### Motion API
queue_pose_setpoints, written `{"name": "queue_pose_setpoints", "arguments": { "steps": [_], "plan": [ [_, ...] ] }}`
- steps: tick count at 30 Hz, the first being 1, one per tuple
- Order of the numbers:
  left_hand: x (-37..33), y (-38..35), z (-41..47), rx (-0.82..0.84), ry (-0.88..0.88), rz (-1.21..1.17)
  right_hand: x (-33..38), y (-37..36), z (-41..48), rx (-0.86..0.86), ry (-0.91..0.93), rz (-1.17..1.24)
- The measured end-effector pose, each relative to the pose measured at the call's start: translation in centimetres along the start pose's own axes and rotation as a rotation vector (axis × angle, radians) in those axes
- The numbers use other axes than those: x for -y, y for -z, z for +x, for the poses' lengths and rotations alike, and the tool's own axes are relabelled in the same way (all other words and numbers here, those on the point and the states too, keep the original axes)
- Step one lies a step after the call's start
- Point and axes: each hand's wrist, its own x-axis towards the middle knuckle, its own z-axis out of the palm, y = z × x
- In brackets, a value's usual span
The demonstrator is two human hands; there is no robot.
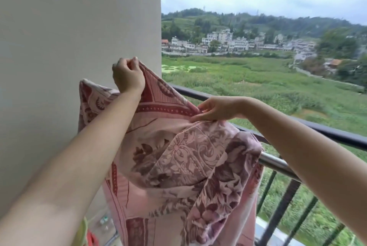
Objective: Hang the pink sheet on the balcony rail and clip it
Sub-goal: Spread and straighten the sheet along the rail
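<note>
The pink sheet (178, 156), with a dark red floral pattern and a striped border, hangs bunched in front of me, partly draped over the rail. My left hand (128, 76) is raised near the wall and pinches the sheet's top edge. My right hand (214, 108) grips the same edge lower and to the right, just above the rail. The dark balcony rail (327, 133) runs from the wall down to the right, with a silver bar (278, 164) just below it. No clip is visible.
A plain pale wall (69, 37) fills the left side. Dark vertical balusters (286, 202) stand under the rail at lower right. Small items lie on the floor at bottom left (103, 222). Beyond the rail are green fields and distant houses.
</note>
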Motion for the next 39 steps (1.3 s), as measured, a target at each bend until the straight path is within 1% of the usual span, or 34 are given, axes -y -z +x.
{"name": "queue_pose_setpoints", "arguments": {
  "steps": [1,2,4,5,6,7,8,9,10,11,12,13,14,15,16,17,19,21,23,25,27,28,29,31,32,34,36,39],
  "plan": [
    [-0.3,-0.3,-0.2,-0.014,-0.001,-0.007,-0.5,0.2,-0.7,-0.061,0.007,0.011],
    [-0.4,-0.6,-0.6,-0.022,0.006,-0.013,-1.0,0.6,-1.3,-0.169,0.005,0.018],
    [-0.7,-0.8,-1.6,-0.018,0.037,-0.024,-2.0,1.6,-2.4,-0.456,0.003,0.028],
    [-1.1,-0.9,-1.9,-0.009,0.049,-0.044,-2.2,2.0,-3.2,-0.586,0.024,0.089],
    [-1.6,-0.8,-2.1,-0.006,0.058,-0.078,-2.3,2.2,-3.9,-0.645,0.061,0.183],
    [-2.0,-0.5,-2.1,-0.016,0.062,-0.117,-2.2,2.2,-4.8,-0.607,0.100,0.255],
    [-2.2,-0.1,-2.1,-0.042,0.055,-0.148,-1.6,1.8,-6.0,-0.459,0.135,0.289],
    [-2.0,0.4,-2.3,-0.072,0.043,-0.166,-0.8,1.1,-7.1,-0.271,0.135,0.263],
    [-1.4,1.2,-2.9,-0.093,0.030,-0.169,-0.1,0.2,-8.0,-0.109,0.121,0.170],
    [-0.2,2.0,-3.9,-0.099,0.014,-0.155,0.5,-1.0,-8.6,-0.023,0.118,0.024],
    [1.6,2.8,-5.5,-0.083,-0.010,-0.128,0.7,-2.6,-9.0,-0.027,0.130,-0.174],
    [3.8,3.6,-7.5,-0.038,-0.039,-0.098,0.8,-4.5,-9.2,-0.125,0.165,-0.403],
    [6.3,4.5,-9.7,0.028,-0.059,-0.059,1.2,-6.4,-9.3,-0.258,0.215,-0.626],
    [8.7,5.2,-12.0,0.107,-0.061,0.002,1.7,-8.0,-9.2,-0.358,0.262,-0.787],
    [10.7,5.9,-14.1,0.187,-0.061,0.077,2.2,-9.1,-9.1,-0.417,0.289,-0.884],
    [12.5,6.3,-15.7,0.253,-0.065,0.140,2.4,-9.8,-8.8,-0.440,0.307,-0.921],
    [14.1,6.7,-17.4,0.299,-0.037,0.188,2.1,-9.7,-8.4,-0.451,0.331,-0.887],
    [13.7,7.4,-17.6,0.288,-0.003,0.228,1.2,-8.9,-8.4,-0.441,0.314,-0.783],
    [13.5,8.8,-17.5,0.293,-0.089,0.353,0.1,-8.7,-8.5,-0.501,0.288,-0.664],
    [13.8,10.5,-17.8,0.352,-0.229,0.516,-1.1,-8.8,-8.8,-0.585,0.165,-0.628],
    [13.9,11.6,-18.7,0.396,-0.327,0.635,-2.2,-8.8,-9.2,-0.563,0.012,-0.558],
    [13.8,11.9,-19.2,0.384,-0.326,0.643,-2.6,-8.6,-9.6,-0.516,-0.027,-0.503],
    [13.4,12.0,-19.7,0.353,-0.295,0.623,-2.9,-8.4,-10.0,-0.466,-0.045,-0.460],
    [12.3,11.9,-20.4,0.295,-0.149,0.523,-3.5,-8.0,-10.9,-0.400,-0.044,-0.438],
    [11.5,11.8,-20.5,0.262,-0.076,0.452,-3.7,-7.8,-11.4,-0.388,-0.030,-0.444],
    [9.7,11.6,-20.2,0.175,0.013,0.309,-4.0,-7.6,-12.3,-0.419,0.000,-0.461],
    [6.7,11.4,-19.1,0.102,0.018,0.172,-4.0,-7.7,-12.9,-0.470,-0.011,-0.492],
    [1.5,10.9,-15.7,0.101,-0.094,0.070,-3.0,-7.8,-12.4,-0.566,0.000,-0.555]
  ]
}}
